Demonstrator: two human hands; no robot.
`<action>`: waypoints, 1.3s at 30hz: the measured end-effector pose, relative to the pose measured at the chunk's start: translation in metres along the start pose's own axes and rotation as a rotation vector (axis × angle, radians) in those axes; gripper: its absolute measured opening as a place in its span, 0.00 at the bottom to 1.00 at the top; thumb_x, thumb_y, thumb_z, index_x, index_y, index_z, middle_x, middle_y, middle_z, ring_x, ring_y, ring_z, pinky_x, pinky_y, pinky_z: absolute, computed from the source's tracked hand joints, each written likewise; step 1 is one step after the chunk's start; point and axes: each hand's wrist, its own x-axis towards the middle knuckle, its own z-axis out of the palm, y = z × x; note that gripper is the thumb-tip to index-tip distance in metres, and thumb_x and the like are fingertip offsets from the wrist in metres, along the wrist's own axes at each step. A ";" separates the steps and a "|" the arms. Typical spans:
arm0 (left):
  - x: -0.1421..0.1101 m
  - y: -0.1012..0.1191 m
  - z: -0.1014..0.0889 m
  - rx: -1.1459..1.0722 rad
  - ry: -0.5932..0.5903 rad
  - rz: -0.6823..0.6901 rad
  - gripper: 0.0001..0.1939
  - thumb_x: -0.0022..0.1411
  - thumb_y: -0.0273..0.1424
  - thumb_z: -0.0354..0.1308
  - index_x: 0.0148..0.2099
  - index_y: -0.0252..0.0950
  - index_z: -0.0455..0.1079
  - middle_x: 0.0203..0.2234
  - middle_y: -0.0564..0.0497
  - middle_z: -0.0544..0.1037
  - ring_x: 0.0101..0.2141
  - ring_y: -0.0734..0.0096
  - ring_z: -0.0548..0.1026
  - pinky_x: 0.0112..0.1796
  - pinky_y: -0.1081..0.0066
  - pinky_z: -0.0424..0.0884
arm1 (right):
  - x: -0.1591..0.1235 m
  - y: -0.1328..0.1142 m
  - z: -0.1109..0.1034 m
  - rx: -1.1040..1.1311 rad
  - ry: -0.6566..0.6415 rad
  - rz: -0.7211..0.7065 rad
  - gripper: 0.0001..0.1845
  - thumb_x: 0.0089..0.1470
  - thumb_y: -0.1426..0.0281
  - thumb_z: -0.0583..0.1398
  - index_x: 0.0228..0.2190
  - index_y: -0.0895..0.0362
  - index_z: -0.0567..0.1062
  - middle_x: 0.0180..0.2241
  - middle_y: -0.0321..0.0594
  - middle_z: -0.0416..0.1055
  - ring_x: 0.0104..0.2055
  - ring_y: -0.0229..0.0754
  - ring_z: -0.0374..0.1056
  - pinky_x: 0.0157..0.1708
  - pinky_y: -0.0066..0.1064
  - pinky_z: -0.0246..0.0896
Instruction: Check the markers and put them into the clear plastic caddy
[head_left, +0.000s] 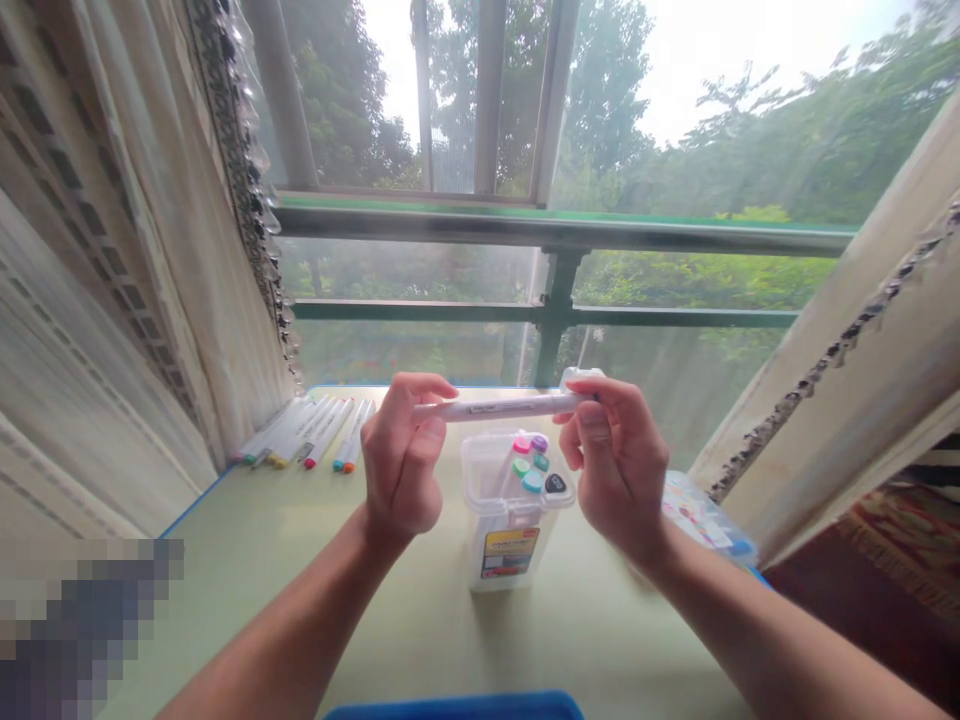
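Where the worktop point(247, 580) meets the window side, its blue-trimmed far edge runs close behind the row of markers point(326, 435), while the near side gives the forearms room to the left and right of the plastic container point(487, 522). The hands are raised above the surface, the left hand point(405, 460) left of the container and the right hand point(619, 460) right of it.

The container stands upright between the forearms, with a yellow-and-dark label point(510, 553) on its front and coloured marker ends point(532, 480) at its top — pink, purple, green, teal, light blue and black. At the far left lie the other markers, their coloured ends toward the person; behind the right forearm sits a flat clear case point(705, 515) with a blue edge, near the right curtain point(825, 330). The left curtain point(150, 250) hangs beside the far left corner, and a blue object point(457, 702) is cut off at the bottom of the view.

The white marker point(510, 407) is held almost level above the container's back part, pinched by both hands — thumb and finger at each end. Its pale, slim barrel carries small dark printing; fingers partly cover both ends, so I cannot tell whether it is capped.
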 end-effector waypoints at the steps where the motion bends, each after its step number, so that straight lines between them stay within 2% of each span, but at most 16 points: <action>1: 0.000 0.000 0.000 -0.002 -0.001 -0.007 0.10 0.63 0.30 0.51 0.44 0.40 0.71 0.25 0.54 0.66 0.24 0.71 0.64 0.22 0.71 0.58 | 0.000 0.000 0.000 -0.002 -0.004 -0.003 0.09 0.70 0.62 0.57 0.46 0.53 0.73 0.29 0.34 0.72 0.19 0.31 0.61 0.19 0.26 0.57; 6: 0.000 0.000 0.001 0.006 -0.003 -0.020 0.10 0.62 0.30 0.50 0.44 0.40 0.71 0.24 0.54 0.65 0.24 0.69 0.64 0.23 0.70 0.59 | 0.000 0.000 -0.001 -0.009 -0.006 -0.022 0.08 0.70 0.64 0.57 0.46 0.53 0.73 0.29 0.34 0.72 0.20 0.31 0.62 0.20 0.26 0.58; 19: -0.002 -0.002 0.006 -0.065 0.024 -0.066 0.10 0.65 0.30 0.49 0.43 0.40 0.71 0.23 0.55 0.63 0.22 0.71 0.62 0.23 0.69 0.54 | -0.002 0.002 0.000 -0.033 -0.014 0.006 0.08 0.70 0.64 0.57 0.46 0.53 0.73 0.29 0.33 0.72 0.19 0.30 0.61 0.19 0.25 0.57; 29: -0.002 -0.002 0.005 -0.045 0.017 -0.073 0.10 0.65 0.30 0.49 0.43 0.39 0.71 0.22 0.55 0.64 0.22 0.71 0.62 0.23 0.68 0.54 | -0.003 0.001 0.000 -0.031 -0.015 0.020 0.10 0.70 0.61 0.56 0.45 0.53 0.72 0.30 0.34 0.72 0.19 0.32 0.61 0.19 0.26 0.57; 39: -0.002 -0.001 0.005 -0.024 -0.012 -0.069 0.10 0.66 0.30 0.49 0.42 0.39 0.72 0.23 0.54 0.68 0.23 0.70 0.65 0.24 0.68 0.55 | -0.003 0.001 0.000 -0.019 -0.015 0.004 0.07 0.70 0.64 0.56 0.44 0.53 0.72 0.28 0.33 0.71 0.18 0.32 0.60 0.17 0.26 0.54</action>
